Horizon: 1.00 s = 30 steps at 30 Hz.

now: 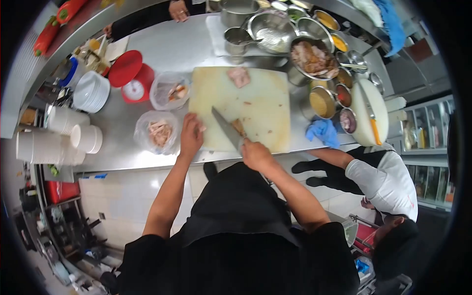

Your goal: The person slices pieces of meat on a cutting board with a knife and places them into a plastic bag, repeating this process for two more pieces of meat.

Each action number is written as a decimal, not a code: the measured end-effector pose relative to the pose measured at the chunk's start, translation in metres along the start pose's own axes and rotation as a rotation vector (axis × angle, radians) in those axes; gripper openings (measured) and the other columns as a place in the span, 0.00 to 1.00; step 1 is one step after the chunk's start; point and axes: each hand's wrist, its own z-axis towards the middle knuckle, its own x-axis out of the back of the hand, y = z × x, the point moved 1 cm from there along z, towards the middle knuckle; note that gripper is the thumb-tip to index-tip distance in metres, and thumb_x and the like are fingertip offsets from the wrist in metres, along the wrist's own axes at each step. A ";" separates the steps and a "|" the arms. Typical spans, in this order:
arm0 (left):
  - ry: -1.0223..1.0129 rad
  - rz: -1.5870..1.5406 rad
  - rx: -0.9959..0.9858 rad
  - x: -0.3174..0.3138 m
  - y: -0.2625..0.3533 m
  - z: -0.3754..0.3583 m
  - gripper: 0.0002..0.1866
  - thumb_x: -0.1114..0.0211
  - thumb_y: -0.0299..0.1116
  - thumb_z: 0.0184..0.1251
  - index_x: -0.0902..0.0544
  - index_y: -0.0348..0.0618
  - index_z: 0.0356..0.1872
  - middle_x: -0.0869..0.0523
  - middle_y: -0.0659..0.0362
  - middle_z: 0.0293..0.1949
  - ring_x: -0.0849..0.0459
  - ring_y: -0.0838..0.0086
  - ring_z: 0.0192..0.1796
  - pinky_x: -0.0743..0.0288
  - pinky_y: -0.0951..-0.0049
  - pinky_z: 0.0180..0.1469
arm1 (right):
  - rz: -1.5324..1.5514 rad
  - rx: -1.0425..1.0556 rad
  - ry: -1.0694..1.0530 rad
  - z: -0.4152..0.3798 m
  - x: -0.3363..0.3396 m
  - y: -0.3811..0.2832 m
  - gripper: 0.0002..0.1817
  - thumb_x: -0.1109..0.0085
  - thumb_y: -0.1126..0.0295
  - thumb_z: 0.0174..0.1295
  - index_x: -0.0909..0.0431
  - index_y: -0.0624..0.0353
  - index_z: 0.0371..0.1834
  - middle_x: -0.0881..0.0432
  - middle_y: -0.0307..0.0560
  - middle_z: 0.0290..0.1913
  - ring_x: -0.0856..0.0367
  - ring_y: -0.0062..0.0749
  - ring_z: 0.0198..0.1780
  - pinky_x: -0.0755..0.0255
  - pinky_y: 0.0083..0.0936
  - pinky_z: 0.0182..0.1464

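My right hand [257, 156] grips the handle of a chef's knife [227, 129], whose blade lies slanted over the cutting board [211, 93]. Beside the blade is a browned piece of meat [239, 127], with small scraps scattered around it. My left hand [192, 133] is at the board's left edge, its fingers loosely bent and apart from the thumb; no held thing shows clearly. Just left of it stands a bag-lined bowl [142, 129] with sliced meat [160, 132]. A pale chunk of meat [238, 76] sits at the board's far edge.
Behind that bowl are a plastic tub [157, 93] with meat pieces and a red scale [142, 78]. Pots and a pot of meat [314, 58] crowd the right. A blue cloth [323, 132] lies by the edge. A co-worker [383, 179] is at right; another person's hand [179, 11] shows opposite.
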 end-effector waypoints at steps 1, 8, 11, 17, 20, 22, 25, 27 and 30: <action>-0.018 0.019 0.045 -0.002 0.007 -0.007 0.16 0.41 0.14 0.51 0.25 0.37 0.42 0.26 0.41 0.58 0.29 0.40 0.65 0.32 0.54 0.66 | -0.020 -0.009 -0.013 -0.007 0.010 -0.003 0.16 0.53 0.65 0.68 0.26 0.67 0.48 0.17 0.68 0.31 0.18 0.65 0.36 0.24 0.56 0.43; 0.019 0.190 0.127 -0.028 0.040 -0.050 0.13 0.37 0.20 0.59 0.27 0.34 0.45 0.27 0.36 0.59 0.31 0.38 0.65 0.37 0.47 0.69 | -0.137 0.090 -0.055 -0.024 0.006 0.032 0.17 0.55 0.70 0.64 0.25 0.68 0.51 0.16 0.66 0.32 0.16 0.63 0.35 0.23 0.54 0.39; 0.043 0.120 0.103 -0.029 0.035 -0.051 0.12 0.39 0.19 0.59 0.26 0.35 0.44 0.27 0.36 0.58 0.31 0.39 0.64 0.37 0.48 0.68 | -0.144 0.084 -0.057 -0.013 -0.009 0.050 0.16 0.56 0.63 0.68 0.26 0.65 0.48 0.16 0.64 0.31 0.16 0.61 0.35 0.23 0.55 0.39; 0.052 0.025 -0.016 -0.028 0.062 -0.021 0.09 0.35 0.18 0.50 0.18 0.43 0.32 0.20 0.51 0.41 0.25 0.50 0.52 0.33 0.54 0.56 | -0.041 0.019 -0.088 -0.026 0.016 0.032 0.19 0.56 0.60 0.71 0.29 0.65 0.52 0.16 0.64 0.35 0.17 0.61 0.40 0.25 0.54 0.45; -0.042 -0.025 -0.052 -0.033 0.069 -0.024 0.09 0.34 0.20 0.49 0.17 0.45 0.32 0.18 0.55 0.40 0.22 0.56 0.47 0.32 0.57 0.52 | -0.032 -0.005 -0.090 -0.030 0.017 0.027 0.19 0.55 0.60 0.71 0.29 0.66 0.51 0.16 0.65 0.35 0.17 0.62 0.40 0.25 0.54 0.45; -0.062 -0.005 -0.110 -0.032 0.071 -0.027 0.09 0.33 0.22 0.49 0.17 0.46 0.33 0.18 0.55 0.41 0.22 0.57 0.48 0.31 0.57 0.52 | -0.035 0.009 -0.095 -0.029 0.010 0.026 0.18 0.55 0.60 0.71 0.28 0.66 0.51 0.16 0.65 0.35 0.17 0.62 0.40 0.25 0.55 0.45; -0.114 0.003 -0.135 -0.027 0.061 -0.032 0.10 0.33 0.24 0.47 0.17 0.46 0.34 0.18 0.55 0.43 0.22 0.57 0.50 0.31 0.57 0.55 | -0.100 -0.040 -0.032 -0.024 -0.003 0.030 0.18 0.54 0.61 0.69 0.27 0.66 0.49 0.16 0.67 0.35 0.16 0.62 0.40 0.25 0.56 0.45; -0.140 0.006 -0.129 -0.025 0.062 -0.030 0.11 0.34 0.24 0.46 0.17 0.45 0.34 0.18 0.54 0.44 0.22 0.57 0.51 0.31 0.58 0.56 | -0.104 -0.019 -0.032 -0.024 -0.003 0.029 0.17 0.54 0.61 0.69 0.27 0.66 0.49 0.16 0.66 0.34 0.16 0.63 0.40 0.24 0.56 0.45; -0.157 -0.072 -0.117 -0.029 0.063 -0.035 0.13 0.34 0.24 0.46 0.17 0.45 0.36 0.19 0.53 0.46 0.22 0.56 0.52 0.31 0.58 0.57 | -0.111 -0.022 -0.020 -0.039 0.005 0.017 0.15 0.53 0.69 0.63 0.26 0.68 0.48 0.16 0.67 0.35 0.15 0.63 0.40 0.23 0.54 0.44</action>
